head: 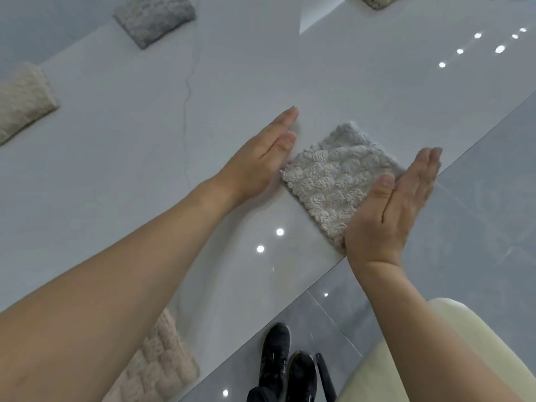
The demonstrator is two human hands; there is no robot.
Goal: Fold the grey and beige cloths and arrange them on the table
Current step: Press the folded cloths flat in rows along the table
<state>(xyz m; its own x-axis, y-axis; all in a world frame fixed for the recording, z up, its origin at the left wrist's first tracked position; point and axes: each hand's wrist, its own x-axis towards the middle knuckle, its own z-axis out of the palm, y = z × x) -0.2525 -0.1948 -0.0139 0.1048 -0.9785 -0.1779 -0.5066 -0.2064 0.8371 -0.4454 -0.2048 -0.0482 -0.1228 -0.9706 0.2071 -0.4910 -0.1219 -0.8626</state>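
A folded beige cloth (pixel 336 181) lies as a small square near the front edge of the glossy white surface (pixel 145 134), set cornerwise to that edge. The left hand (pixel 258 158) stands on its outer edge just beside the cloth's left side, fingers (pixel 285 117) straight and pressed together, holding nothing. The right hand (pixel 391 207) stands the same way against the cloth's right side, palm facing the cloth, fingers (pixel 429 161) straight and close together, thumb resting near the cloth's edge; it grips nothing. Farther back on the surface sits a folded grey cloth (pixel 155 18), well apart from the hands. Another folded beige cloth (pixel 21 100) lies at the far left, and a pale folded cloth (pixel 162 361) shows under the left forearm. Black shoes (pixel 275 352) stand on the grey tiled floor (pixel 478 175) below
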